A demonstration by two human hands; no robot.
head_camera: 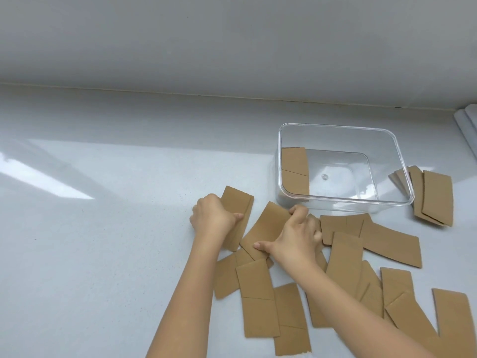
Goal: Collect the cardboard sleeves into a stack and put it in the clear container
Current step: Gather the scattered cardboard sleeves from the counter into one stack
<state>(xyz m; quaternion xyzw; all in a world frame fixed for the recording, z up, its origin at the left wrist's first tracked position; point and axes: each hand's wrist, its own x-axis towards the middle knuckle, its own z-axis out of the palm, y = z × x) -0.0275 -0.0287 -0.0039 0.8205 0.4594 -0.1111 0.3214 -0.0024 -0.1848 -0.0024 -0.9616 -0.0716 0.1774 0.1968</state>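
Observation:
Several flat brown cardboard sleeves (260, 295) lie scattered over the white counter, mostly at the lower right. My left hand (213, 215) grips a small stack of sleeves (236, 210) by its left edge. Just to the right, my right hand (294, 241) holds one tilted sleeve (265, 231), thumb at its near end and fingers at its far end. The clear container (384, 202) stands behind my right hand, with a sleeve (295, 169) lying against its left wall. A few more sleeves (433, 197) lie fanned out right of the container.
The white counter (103, 228) runs back to a white wall (232, 47). A white ribbed object (468, 120) shows at the far right edge, behind the container. Sunlight falls in a bright patch on the counter's left side.

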